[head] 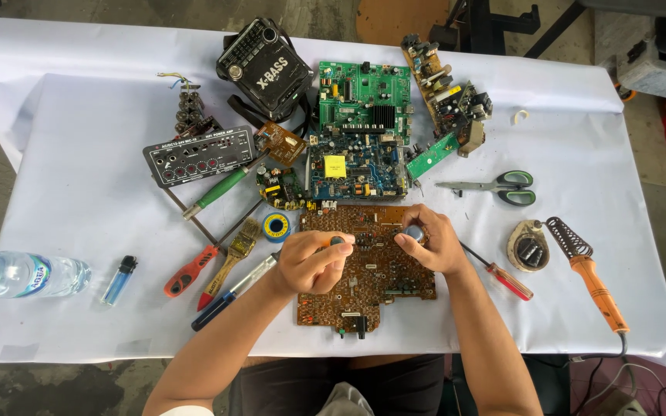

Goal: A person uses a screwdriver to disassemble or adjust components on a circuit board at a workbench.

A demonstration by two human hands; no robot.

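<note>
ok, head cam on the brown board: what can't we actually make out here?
- Left hand: its fingers hide most of the small dark-tipped tool it pinches; tool type unclear.
- Right hand: covers part of the round silvery part; can't tell whether it is attached to the brown circuit board.
- Board components: too small to identify.
- Water bottle: cap end cut by the left edge.
- Soldering iron cord: runs off the table edge; plug unseen.

You have two red-handled screwdrivers (190,273) (509,280) lower centre, one green-handled scissors (502,187) at right, and one clear plastic water bottle (21,275) at far left.
</note>
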